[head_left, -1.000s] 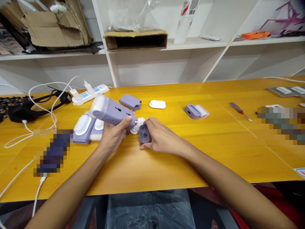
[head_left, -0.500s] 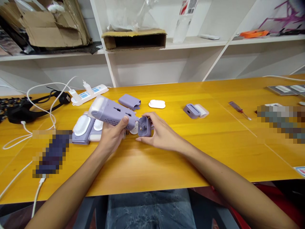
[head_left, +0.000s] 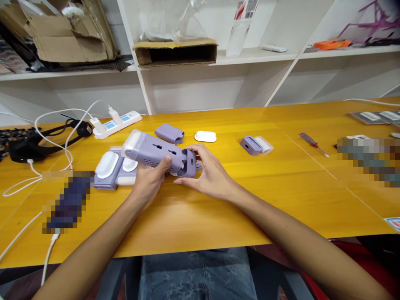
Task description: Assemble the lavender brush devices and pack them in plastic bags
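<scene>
My left hand (head_left: pixel 153 173) is closed around a long lavender plastic housing (head_left: pixel 150 148) with slots, small holes and a translucent white end. The housing is tilted, its white end up to the left. At its lower right end, my right hand (head_left: pixel 208 168) grips a lavender end cap (head_left: pixel 189 163) between thumb and fingers. A gap shows between cap and housing, with small dark parts or wires in it. Behind and left of my left hand lie lavender pieces (head_left: pixel 108 183) bearing white oval parts (head_left: pixel 108 163). Part of this group is hidden by the hand and housing.
Beyond my hands are a lavender shell (head_left: pixel 169 133) and a white oval piece (head_left: pixel 205 136). Rightward lie a lavender cap with a clear part (head_left: pixel 251 145) and a screwdriver (head_left: pixel 313 143). A power strip (head_left: pixel 118 124), cables and a pixelated dark device (head_left: pixel 70 202) occupy the left.
The end cap has turned and come closer to the housing's end, so its outer side with a hole now shows. The housing has shifted slightly right and down in my left hand.
</scene>
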`<control>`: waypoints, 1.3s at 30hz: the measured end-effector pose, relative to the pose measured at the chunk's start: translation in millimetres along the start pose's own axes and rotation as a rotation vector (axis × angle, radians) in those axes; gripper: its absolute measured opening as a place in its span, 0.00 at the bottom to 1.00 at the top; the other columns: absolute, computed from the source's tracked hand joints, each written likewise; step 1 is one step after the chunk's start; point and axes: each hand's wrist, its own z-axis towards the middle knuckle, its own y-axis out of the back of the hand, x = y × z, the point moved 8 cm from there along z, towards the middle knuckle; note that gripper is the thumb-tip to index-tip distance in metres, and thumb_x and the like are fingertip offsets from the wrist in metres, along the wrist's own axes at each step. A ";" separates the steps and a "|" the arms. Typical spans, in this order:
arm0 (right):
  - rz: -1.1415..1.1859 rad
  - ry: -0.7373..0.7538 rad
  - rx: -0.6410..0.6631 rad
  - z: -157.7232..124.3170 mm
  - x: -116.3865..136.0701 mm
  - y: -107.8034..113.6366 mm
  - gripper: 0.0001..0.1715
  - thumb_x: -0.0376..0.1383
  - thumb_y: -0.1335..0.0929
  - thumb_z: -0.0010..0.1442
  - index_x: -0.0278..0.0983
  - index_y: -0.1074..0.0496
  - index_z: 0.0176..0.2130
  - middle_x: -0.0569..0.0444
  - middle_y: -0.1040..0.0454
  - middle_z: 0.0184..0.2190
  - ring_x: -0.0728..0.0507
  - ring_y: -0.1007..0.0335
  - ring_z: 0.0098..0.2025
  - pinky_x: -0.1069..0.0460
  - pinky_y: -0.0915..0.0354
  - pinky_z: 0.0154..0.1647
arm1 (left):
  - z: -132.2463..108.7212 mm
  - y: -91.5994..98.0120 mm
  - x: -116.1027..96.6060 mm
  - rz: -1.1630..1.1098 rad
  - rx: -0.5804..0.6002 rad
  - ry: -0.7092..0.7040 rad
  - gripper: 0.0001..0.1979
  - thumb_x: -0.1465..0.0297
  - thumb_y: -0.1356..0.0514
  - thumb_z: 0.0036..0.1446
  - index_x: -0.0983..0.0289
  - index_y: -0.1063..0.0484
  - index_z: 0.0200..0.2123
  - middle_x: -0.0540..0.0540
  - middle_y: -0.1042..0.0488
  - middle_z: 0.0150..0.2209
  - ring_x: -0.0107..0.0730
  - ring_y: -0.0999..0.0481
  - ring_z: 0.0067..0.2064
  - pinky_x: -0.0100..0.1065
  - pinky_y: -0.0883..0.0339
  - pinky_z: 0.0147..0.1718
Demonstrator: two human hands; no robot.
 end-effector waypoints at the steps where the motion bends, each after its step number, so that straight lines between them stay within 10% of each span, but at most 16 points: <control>1: 0.003 -0.001 -0.003 -0.1 0.0 -0.2 0.45 0.45 0.14 0.53 0.45 0.33 0.60 0.46 0.25 0.58 0.33 0.24 0.57 0.37 0.27 0.60 | -0.3 0.0 0.7 0.007 0.008 -0.006 0.32 0.49 0.17 0.49 0.60 0.20 0.48 0.58 0.14 0.51 0.46 0.14 0.54 0.44 0.21 0.59; 28: -0.031 0.069 -0.062 0.8 4.9 2.2 0.44 0.43 0.15 0.54 0.45 0.35 0.60 0.47 0.27 0.57 0.35 0.25 0.54 0.38 0.25 0.56 | -1.4 1.0 -6.0 0.054 -0.002 -0.055 0.37 0.45 0.19 0.50 0.58 0.21 0.57 0.58 0.13 0.53 0.50 0.14 0.59 0.44 0.20 0.60; 39: -0.047 0.154 -0.134 0.0 5.2 5.5 0.43 0.46 0.16 0.56 0.43 0.36 0.60 0.46 0.27 0.56 0.34 0.26 0.54 0.38 0.25 0.55 | -0.6 -6.6 -2.1 -0.134 -0.044 0.132 0.35 0.68 0.14 0.44 0.59 0.20 0.55 0.55 0.12 0.49 0.45 0.13 0.55 0.39 0.17 0.53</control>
